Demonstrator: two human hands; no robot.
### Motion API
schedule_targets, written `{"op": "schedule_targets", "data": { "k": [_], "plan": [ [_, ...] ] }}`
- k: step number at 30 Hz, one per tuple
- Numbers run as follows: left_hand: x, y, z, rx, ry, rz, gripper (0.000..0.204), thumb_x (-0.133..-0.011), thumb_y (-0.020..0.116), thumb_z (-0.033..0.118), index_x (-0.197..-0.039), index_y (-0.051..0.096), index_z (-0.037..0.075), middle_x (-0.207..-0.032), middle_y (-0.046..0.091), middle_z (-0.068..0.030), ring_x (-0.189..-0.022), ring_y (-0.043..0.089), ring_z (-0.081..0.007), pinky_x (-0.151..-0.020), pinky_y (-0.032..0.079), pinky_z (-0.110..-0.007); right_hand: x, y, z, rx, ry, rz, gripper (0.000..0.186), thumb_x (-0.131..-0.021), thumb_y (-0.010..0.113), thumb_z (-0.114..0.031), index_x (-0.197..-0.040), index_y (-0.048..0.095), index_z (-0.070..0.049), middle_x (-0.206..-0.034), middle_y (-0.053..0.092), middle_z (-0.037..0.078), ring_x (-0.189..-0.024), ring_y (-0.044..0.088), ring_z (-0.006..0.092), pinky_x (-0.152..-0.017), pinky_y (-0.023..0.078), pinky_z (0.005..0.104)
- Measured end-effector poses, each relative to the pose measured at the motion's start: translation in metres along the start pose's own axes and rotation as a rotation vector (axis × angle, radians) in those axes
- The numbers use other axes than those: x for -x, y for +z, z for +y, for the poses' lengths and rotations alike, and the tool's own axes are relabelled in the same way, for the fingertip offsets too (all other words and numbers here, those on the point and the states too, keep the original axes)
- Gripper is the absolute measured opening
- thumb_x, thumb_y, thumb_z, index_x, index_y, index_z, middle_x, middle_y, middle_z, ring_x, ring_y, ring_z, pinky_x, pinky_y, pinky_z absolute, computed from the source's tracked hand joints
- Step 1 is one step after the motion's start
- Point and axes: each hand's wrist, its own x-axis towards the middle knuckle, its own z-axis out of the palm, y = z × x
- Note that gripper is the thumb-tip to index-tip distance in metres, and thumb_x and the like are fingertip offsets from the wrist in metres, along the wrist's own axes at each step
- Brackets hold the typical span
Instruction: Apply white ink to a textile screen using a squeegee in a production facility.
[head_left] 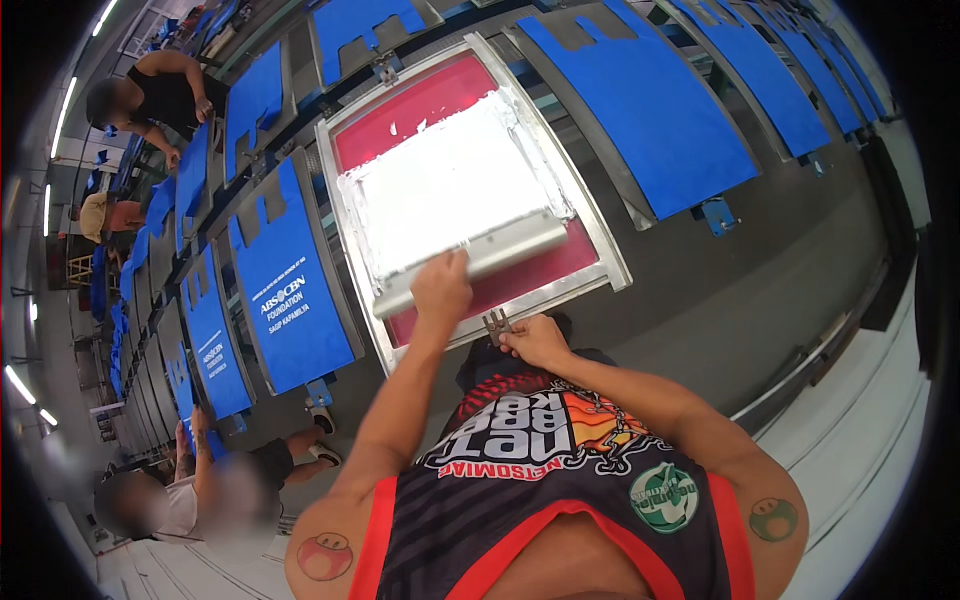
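Note:
A metal-framed printing screen (pixel 338 255) with pink mesh, largely covered in white ink (pixel 450 180), lies in front of me. My left hand (pixel 442 290) grips a long silver squeegee (pixel 515 240) that lies across the near part of the screen, along the lower edge of the ink. My right hand (pixel 532 340) holds a small metal clamp piece (pixel 496 327) at the screen's near edge, its fingers closed on it.
Blue cut-out bag pieces (pixel 640 110) rest on rows of boards to both sides, some printed in white (pixel 282 342). A co-worker (pixel 160 95) leans over the far-left row; others work at the left (pixel 105 215) and lower left (pixel 140 495). A dark floor (pixel 750 300) shows at right.

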Motion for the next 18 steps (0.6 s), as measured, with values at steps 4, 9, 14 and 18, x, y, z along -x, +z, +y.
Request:
{"op": "schedule_targets", "data": {
  "k": [4, 9, 14, 18],
  "plan": [
    [-0.043, -0.045, -0.004, 0.015, -0.124, -0.327, 0.025, -0.075, 0.068, 0.019, -0.099, 0.066, 0.016, -0.088, 0.065, -0.0099, -0.088, 0.063, -0.0314, -0.072, 0.051, -0.046, 0.005, 0.001, 0.004, -0.007, -0.03, 0.004, 0.02, -0.085, 0.064, -0.016, -0.088, 0.07, 0.003, -0.072, 0.07, 0.006, -0.057, 0.061, 0.0067, -0.057, 0.05, 0.0225],
    [-0.15, -0.035, -0.069, -0.091, -0.131, -0.223, 0.034, -0.075, 0.068, 0.019, -0.109, 0.066, 0.016, -0.1, 0.067, -0.0107, -0.095, 0.063, -0.0315, -0.078, 0.051, -0.044, 0.004, 0.001, 0.0, -0.025, 0.009, -0.02, 0.021, -0.085, 0.064, -0.017, -0.088, 0.07, 0.003, -0.073, 0.07, 0.006, -0.058, 0.062, 0.0066, -0.057, 0.05, 0.0223],
    [-0.11, 0.063, -0.094, -0.036, 0.067, 0.21, 0.011, -0.074, 0.052, 0.003, -0.083, 0.056, 0.008, -0.08, 0.059, -0.0096, -0.077, 0.06, -0.0308, -0.065, 0.05, -0.043, -0.001, -0.005, -0.007, 0.222, -0.038, -0.07, 0.023, -0.085, 0.065, -0.021, -0.086, 0.07, 0.001, -0.071, 0.07, 0.007, -0.058, 0.064, 0.0086, -0.057, 0.05, 0.0242],
    [-0.103, 0.005, -0.046, 0.006, 0.016, -0.025, 0.009, -0.075, 0.058, 0.01, -0.084, 0.059, 0.007, -0.082, 0.062, -0.0122, -0.076, 0.062, -0.033, -0.066, 0.052, -0.043, -0.003, -0.023, -0.032, 0.618, -0.026, -0.14, 0.034, -0.087, 0.061, -0.035, -0.079, 0.071, -0.003, -0.069, 0.069, 0.006, -0.059, 0.066, 0.0159, -0.061, 0.052, 0.031]
  ]
}}
